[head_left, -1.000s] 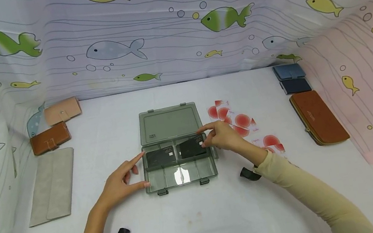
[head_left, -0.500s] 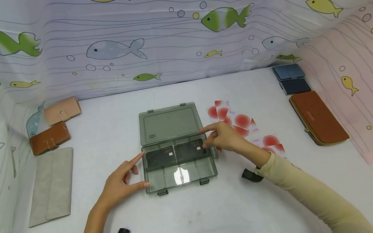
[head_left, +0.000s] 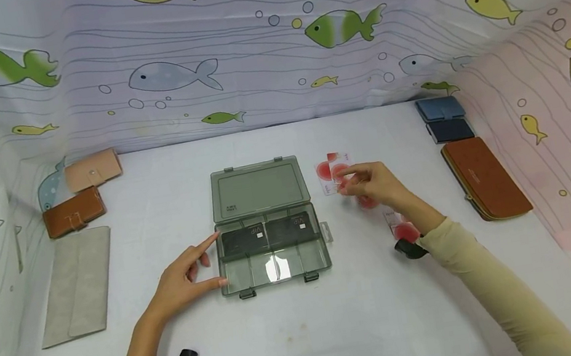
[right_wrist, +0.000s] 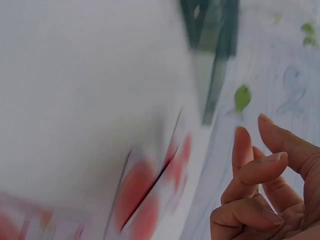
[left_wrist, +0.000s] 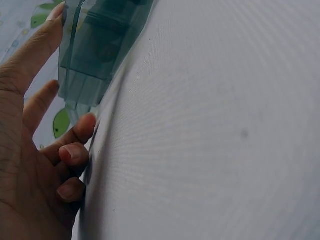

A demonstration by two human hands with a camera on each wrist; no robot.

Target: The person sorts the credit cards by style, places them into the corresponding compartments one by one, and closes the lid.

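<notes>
A translucent grey-green plastic box [head_left: 259,189] lies on the table with its lid folded back. Two black VIP cards, the left one [head_left: 240,244] and the right one [head_left: 287,230], lie side by side in its rear section. My left hand [head_left: 179,286] touches the box's left side with outstretched thumb and index finger; the left wrist view shows fingertips at the box wall [left_wrist: 92,60]. My right hand [head_left: 379,185] is over several red-and-white cards [head_left: 325,179] right of the box. In the right wrist view this hand [right_wrist: 265,180] holds nothing, thumb and index finger apart.
At the left are a pink wallet [head_left: 93,170], a brown wallet [head_left: 75,212] and a grey flat pouch [head_left: 75,286]. At the right lie a blue wallet [head_left: 441,108], a dark card holder [head_left: 450,130] and a large brown wallet [head_left: 487,177]. A fish-print curtain [head_left: 248,16] stands behind.
The right black card, first tilted under my right fingers, now lies flat in the box. My right hand has let go of it and moved right, over the red-and-white cards. My left hand stays put.
</notes>
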